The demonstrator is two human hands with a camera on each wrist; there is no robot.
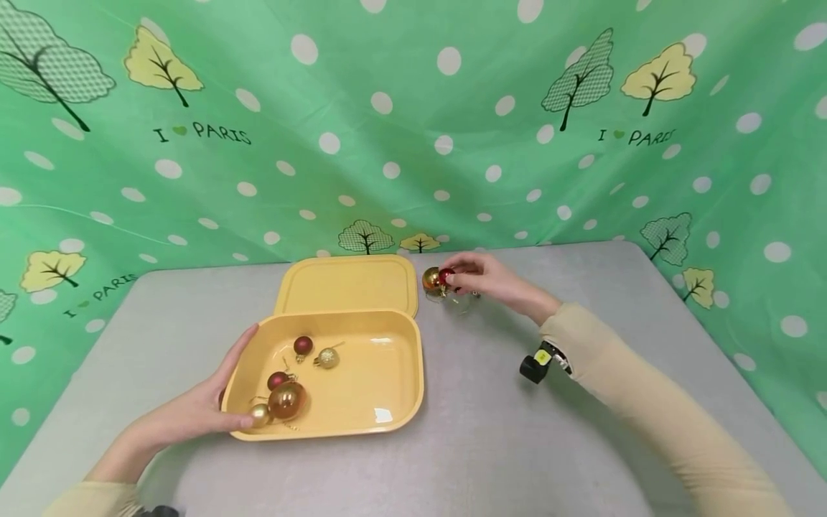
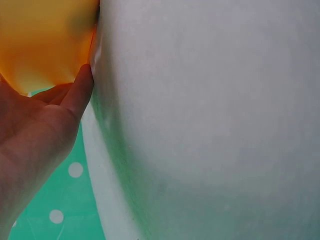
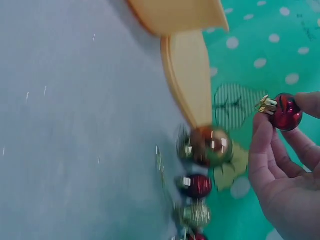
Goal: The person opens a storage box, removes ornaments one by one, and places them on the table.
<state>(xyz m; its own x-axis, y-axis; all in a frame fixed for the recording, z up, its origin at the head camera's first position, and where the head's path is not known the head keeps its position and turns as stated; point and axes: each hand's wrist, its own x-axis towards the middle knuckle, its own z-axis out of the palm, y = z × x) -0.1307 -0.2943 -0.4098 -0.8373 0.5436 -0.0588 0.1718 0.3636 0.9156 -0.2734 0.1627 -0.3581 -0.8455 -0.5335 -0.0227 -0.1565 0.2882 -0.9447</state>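
Observation:
My right hand (image 1: 484,278) pinches a small shiny red Christmas ball (image 3: 287,112) with a gold cap between thumb and fingers. In the right wrist view it is held up off the table. Near that hand stand a large gold ball (image 3: 215,145), a red ball (image 3: 200,185) and a glittery gold ball (image 3: 200,215). My left hand (image 1: 194,408) grips the left end of a yellow plastic box (image 1: 362,433), its thumb over the rim. Inside the box lie a large gold ball (image 1: 287,401), dark red balls (image 1: 303,345) and smaller gold ones (image 1: 328,357), all toward the left.
A yellow lid (image 1: 349,283) lies flat behind the box, whose back rim overlaps its front edge. The grey table (image 1: 478,431) ends at a green dotted curtain (image 1: 413,143) behind. A small black camera (image 1: 535,368) is strapped to my right wrist.

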